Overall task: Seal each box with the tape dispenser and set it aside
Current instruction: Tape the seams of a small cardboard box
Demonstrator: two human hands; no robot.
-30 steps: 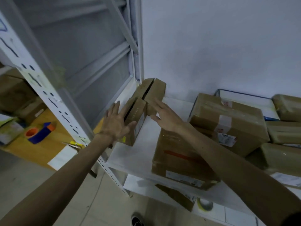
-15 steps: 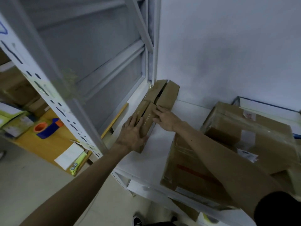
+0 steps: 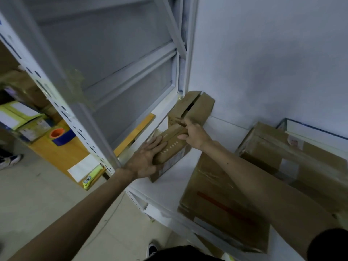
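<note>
A white shelf (image 3: 180,183) carries a small box (image 3: 172,147), a gap-topped box (image 3: 197,108) just behind it, a large taped box (image 3: 216,200), and a labelled box (image 3: 308,162) further right.

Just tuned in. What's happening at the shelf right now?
A person has both hands on a small box on the white shelf. The left hand lies flat against its near end, and the right hand is at the far end, fingers curled at the top flaps. Behind it, a second box stands with its flaps open. The tape dispenser lies untouched on the wooden table to the left.
</note>
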